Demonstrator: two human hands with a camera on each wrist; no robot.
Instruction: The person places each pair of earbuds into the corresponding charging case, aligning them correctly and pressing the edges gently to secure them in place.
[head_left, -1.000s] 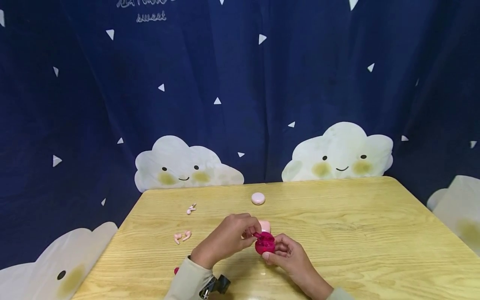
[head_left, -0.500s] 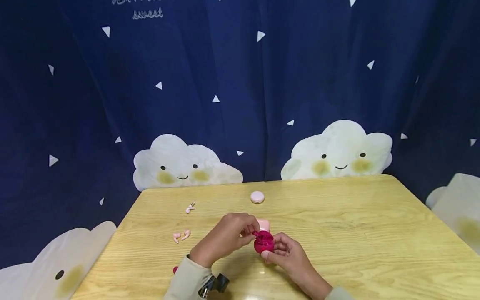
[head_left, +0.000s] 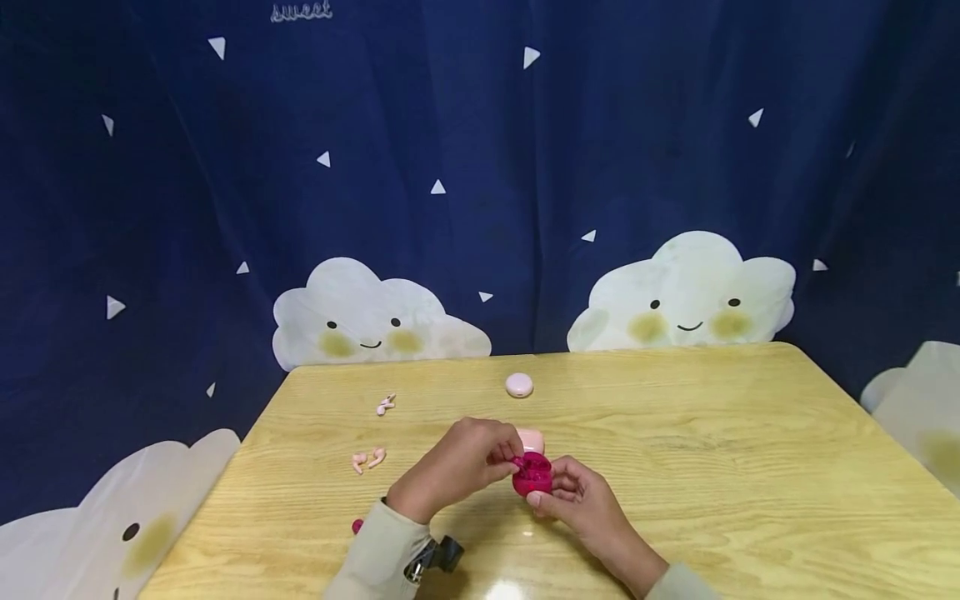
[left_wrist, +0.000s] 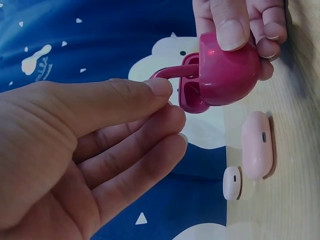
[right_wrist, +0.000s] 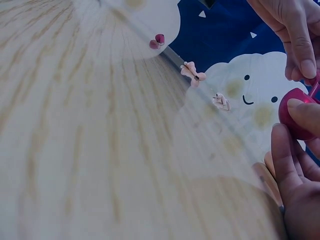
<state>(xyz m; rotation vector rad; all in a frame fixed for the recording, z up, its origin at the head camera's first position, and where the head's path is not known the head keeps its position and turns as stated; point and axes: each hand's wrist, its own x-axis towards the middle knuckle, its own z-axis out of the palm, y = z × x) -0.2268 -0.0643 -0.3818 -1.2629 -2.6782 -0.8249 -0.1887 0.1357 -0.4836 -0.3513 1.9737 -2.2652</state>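
Magenta case [head_left: 532, 483], flipped open, is over the table [head_left: 712, 467], gripped by the right hand [head_left: 588, 512], while the left hand [head_left: 471, 462] pinches a magenta earbud [left_wrist: 180, 71] at it; reads as loading or unloading, can't tell which, next move likely needs straight alignment.

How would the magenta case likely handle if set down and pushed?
The magenta case looks glossy, so it may be slippery. Being rounded, it could rock or roll on the table. Showing no dent where the right hand grips it, it is probably stiff.
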